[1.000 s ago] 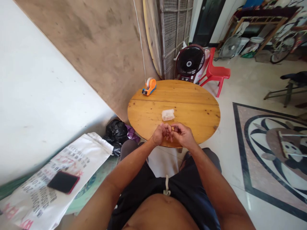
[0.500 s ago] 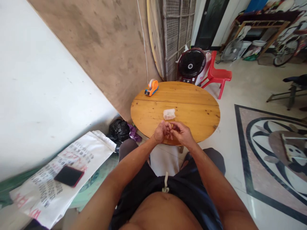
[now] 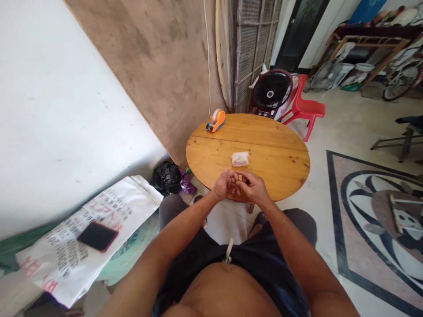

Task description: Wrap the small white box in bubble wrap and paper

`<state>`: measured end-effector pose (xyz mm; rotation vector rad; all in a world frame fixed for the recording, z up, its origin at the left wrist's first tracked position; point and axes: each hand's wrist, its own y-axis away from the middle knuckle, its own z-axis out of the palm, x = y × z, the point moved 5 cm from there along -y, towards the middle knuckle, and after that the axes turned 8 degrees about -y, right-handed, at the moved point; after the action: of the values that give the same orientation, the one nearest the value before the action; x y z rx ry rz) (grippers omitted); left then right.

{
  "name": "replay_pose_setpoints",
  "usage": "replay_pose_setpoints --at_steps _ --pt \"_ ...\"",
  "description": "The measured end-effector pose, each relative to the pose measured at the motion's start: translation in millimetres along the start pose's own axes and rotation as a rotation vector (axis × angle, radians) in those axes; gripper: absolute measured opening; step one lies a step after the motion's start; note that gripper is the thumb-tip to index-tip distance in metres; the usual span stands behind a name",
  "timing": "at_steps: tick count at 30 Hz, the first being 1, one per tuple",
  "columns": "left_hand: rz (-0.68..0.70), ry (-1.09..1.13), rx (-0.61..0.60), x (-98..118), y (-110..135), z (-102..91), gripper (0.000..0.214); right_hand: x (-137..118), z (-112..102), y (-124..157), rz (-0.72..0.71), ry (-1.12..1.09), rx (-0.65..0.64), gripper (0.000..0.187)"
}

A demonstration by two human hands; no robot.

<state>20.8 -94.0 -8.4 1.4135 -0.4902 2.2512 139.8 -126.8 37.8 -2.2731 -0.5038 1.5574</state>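
Observation:
My left hand [image 3: 224,184] and my right hand [image 3: 253,186] meet over the near edge of a round wooden table [image 3: 280,158]. Both have their fingers curled and pinched together around a tiny orange piece [image 3: 240,178] that shows between the fingertips. Just beyond the hands a small clear plastic packet [image 3: 240,159] with pale contents lies on the tabletop, apart from the hands. An orange and blue tape dispenser [image 3: 216,120] sits at the table's far left edge.
A black phone [image 3: 97,236] lies on a printed white sack [image 3: 79,246] at my left. A black bag [image 3: 167,178] sits below the table by the wall. A dark fan [image 3: 272,93] and a red plastic chair [image 3: 304,108] stand behind the table.
The view has shifted a little, so everything sits further right and lower. My hands stay together at the table edge; the orange piece between the fingertips shows more plainly now.

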Motion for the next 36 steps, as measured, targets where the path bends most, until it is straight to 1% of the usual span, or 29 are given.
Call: replay_pose_setpoints --at_steps 5,9,11,15,18,22,25,27,29,32,36 --pt "0.001 0.002 -0.010 2.3 3.2 -3.9 0.074 -0.8 6.6 -0.8 -0.016 -0.025 0.001 0.038" --pt "0.002 -0.001 -0.017 0.3 7.4 -2.6 0.073 -4.7 7.5 1.9 -0.016 0.007 -0.022 0.034" --pt "0.001 0.020 -0.027 -2.0 9.4 -0.5 0.071 -7.9 6.5 6.0 -0.020 0.034 -0.017 0.034" --pt "-0.019 0.018 -0.074 -11.0 14.4 9.0 0.071 -8.0 1.1 21.5 0.005 0.034 0.015 0.039" --pt "-0.028 -0.026 -0.066 -21.5 22.7 18.5 0.071 -4.5 -4.2 37.4 0.045 0.004 0.010 0.037" --pt "0.023 -0.044 -0.019 -33.5 41.2 30.9 0.066 -5.0 -10.9 58.5 0.069 0.018 -0.013 0.034" --pt "0.049 -0.044 -0.028 -41.4 55.0 37.6 0.063 -4.1 -13.1 71.9 0.092 -0.010 -0.029 0.038" --pt "0.063 -0.067 -0.036 -45.6 60.7 38.9 0.063 -1.0 -12.1 78.5 0.112 -0.038 -0.053 0.038" --pt "0.064 -0.087 -0.035 -48.9 62.4 38.1 0.063 1.8 -11.8 82.2 0.110 -0.044 -0.053 0.035" --pt "0.046 -0.092 -0.027 -51.3 59.9 37.2 0.065 3.2 -14.3 83.0 0.085 -0.024 -0.008 0.031" --pt "0.057 -0.123 -0.014 -46.2 58.0 40.4 0.066 -0.7 -17.3 81.3 0.051 -0.032 0.025 0.032"
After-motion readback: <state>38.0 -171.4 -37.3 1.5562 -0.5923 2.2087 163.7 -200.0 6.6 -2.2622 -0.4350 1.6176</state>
